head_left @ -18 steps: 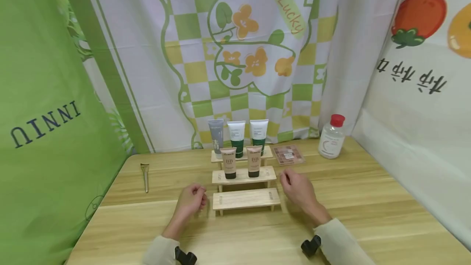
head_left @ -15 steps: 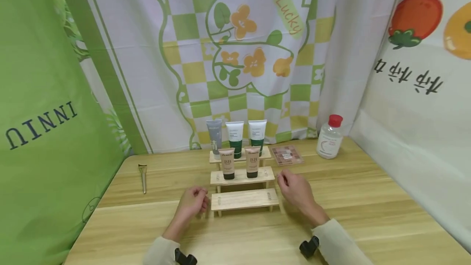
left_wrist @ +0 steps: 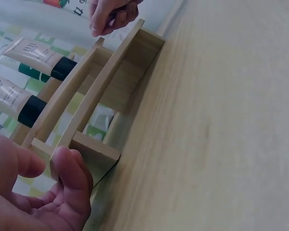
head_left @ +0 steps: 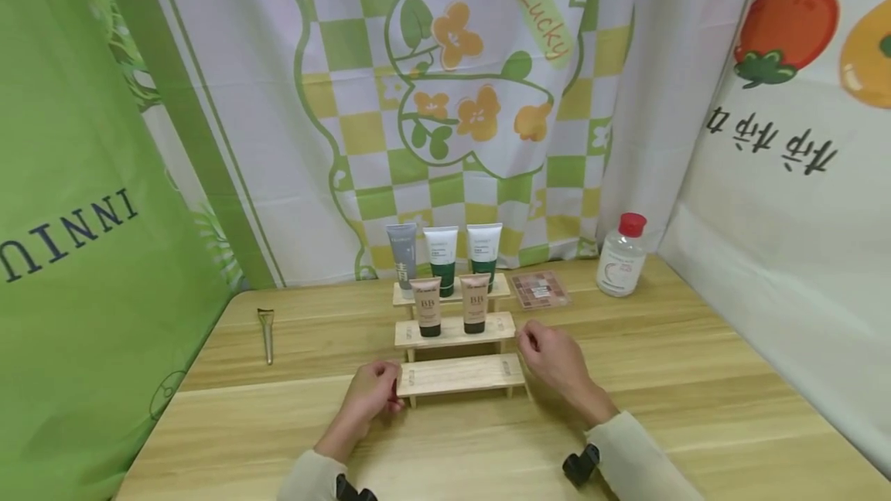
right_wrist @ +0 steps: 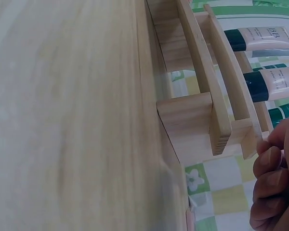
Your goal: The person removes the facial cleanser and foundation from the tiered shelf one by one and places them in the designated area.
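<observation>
The three-tier wooden display rack [head_left: 459, 377] stands on the counter [head_left: 696, 377] between the two hands. The left hand [head_left: 370, 391] has curled fingers at the left end of the lowest tier; whether they grip it cannot be told. The right hand [head_left: 554, 358] is clenched around nothing visible, just beside the middle tier's right end. Two BB tubes [head_left: 428, 308] stand cap-down there; a blue-grey tube [head_left: 401, 257] and two white-and-green tubes [head_left: 442, 253] stand on top. The flat palette [head_left: 539, 289] holds brownish squares.

The person is wearing pale beige on the left sleeve [head_left: 312, 476] and the right sleeve [head_left: 643, 458], while a black wrist camera [head_left: 583, 464] (small, chunky, fairly blocky) is protruding beside each.
</observation>
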Demonstrator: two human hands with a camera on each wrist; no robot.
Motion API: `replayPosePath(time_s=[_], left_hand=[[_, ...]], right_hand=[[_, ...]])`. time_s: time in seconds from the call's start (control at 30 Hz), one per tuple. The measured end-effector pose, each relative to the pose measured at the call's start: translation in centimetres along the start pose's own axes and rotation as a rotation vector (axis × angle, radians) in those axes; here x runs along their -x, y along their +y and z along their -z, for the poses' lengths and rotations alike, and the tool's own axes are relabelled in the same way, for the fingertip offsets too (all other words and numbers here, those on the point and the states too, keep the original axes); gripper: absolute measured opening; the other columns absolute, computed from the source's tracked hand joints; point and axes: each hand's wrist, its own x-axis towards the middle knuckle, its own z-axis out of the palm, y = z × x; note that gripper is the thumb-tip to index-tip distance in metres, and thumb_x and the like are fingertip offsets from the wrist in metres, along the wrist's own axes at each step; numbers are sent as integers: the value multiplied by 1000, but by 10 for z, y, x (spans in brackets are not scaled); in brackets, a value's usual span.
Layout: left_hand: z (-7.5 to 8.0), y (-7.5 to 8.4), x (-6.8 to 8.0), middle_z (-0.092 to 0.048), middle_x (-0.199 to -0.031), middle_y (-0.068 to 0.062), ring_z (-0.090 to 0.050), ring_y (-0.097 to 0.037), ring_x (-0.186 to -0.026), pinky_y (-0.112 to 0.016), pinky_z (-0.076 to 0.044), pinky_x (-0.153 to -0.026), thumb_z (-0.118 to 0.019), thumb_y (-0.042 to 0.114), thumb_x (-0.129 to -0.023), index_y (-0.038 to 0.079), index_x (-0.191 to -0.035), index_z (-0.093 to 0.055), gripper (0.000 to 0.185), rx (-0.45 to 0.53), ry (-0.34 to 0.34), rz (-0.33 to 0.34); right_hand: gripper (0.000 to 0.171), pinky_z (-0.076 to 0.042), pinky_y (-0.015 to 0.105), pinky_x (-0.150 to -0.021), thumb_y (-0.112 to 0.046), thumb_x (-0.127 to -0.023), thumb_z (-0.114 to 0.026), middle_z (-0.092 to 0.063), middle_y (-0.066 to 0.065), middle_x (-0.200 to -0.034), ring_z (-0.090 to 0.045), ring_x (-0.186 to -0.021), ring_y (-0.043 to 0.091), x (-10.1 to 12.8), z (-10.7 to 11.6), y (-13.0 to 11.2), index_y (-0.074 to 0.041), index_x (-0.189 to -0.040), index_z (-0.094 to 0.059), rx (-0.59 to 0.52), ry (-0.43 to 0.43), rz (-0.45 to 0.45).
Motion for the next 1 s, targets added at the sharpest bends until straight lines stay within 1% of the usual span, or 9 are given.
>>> replayPosePath(time_s=[0.17,0.27,0.4,0.53,0.63,0.73,0.83,0.9,1.0], left_hand=[[-2,-1,1,-54,-65,-4,-55,-9,-49,-19,-47,-44,-45,19,-100,-9,-113,-59,34,-14,3,7],[-2,-1,1,-54,-64,-4,-55,-8,-49,-19,-46,-43,-46,20,-100,-10,-112,-60,34,-27,-14,0],[-3,-1,-1,-55,-62,-3,-53,-7,-48,-18,-45,-42,-46,23,-102,-8,-107,-60,34,-38,-42,-5],[-5,-3,-2,-55,-58,-2,-51,-7,-46,-18,-43,-41,-47,30,-102,-4,-101,-60,36,-39,-59,3],[-6,-5,-3,-54,-56,-1,-49,-7,-44,-18,-42,-40,-51,34,-101,-1,-92,-59,36,-49,-60,2],[-6,-6,-4,-54,-54,-1,-48,-7,-42,-18,-41,-39,-54,34,-100,2,-85,-56,35,-59,-53,-5],[-7,-8,-6,-54,-55,-1,-49,-8,-43,-18,-42,-39,-54,33,-100,4,-84,-54,34,-56,-54,-11],[-8,-8,-6,-54,-56,-1,-50,-8,-44,-18,-43,-39,-53,34,-101,4,-84,-54,34,-57,-55,-16],[-9,-9,-6,-55,-57,-1,-50,-8,-44,-18,-43,-39,-54,34,-101,5,-83,-52,34,-55,-53,-9]], right_hand=[[17,-39,23,-49,-12,-92,-64,-50,-7,-59,-42,-50,8,-1,-2,-1,-13,-75,-62,-8,0,2],[15,-40,23,-50,-13,-93,-63,-51,-7,-61,-43,-52,8,-2,-1,-3,-12,-78,-63,-26,-2,-10],[16,-38,23,-49,-15,-95,-60,-51,-5,-62,-43,-53,9,-4,4,-7,-11,-79,-63,-41,28,-20],[21,-34,24,-47,-14,-95,-60,-47,-5,-59,-40,-50,10,-7,10,-9,-12,-74,-59,-43,61,-10],[23,-34,24,-46,-14,-94,-61,-46,-6,-57,-39,-49,10,-8,12,-10,-13,-72,-58,-46,65,5],[23,-34,23,-46,-15,-95,-61,-46,-6,-57,-39,-49,9,-10,12,-10,-13,-72,-58,-39,63,8],[21,-33,23,-45,-14,-95,-60,-46,-5,-57,-39,-48,9,-12,10,-10,-12,-74,-59,-44,67,-1],[19,-34,23,-45,-13,-94,-61,-48,-5,-58,-40,-49,9,-14,9,-12,-12,-75,-60,-61,83,5],[12,-40,23,-49,-12,-93,-64,-54,-4,-64,-45,-54,9,-17,7,-17,-9,-81,-63,-116,102,46]])
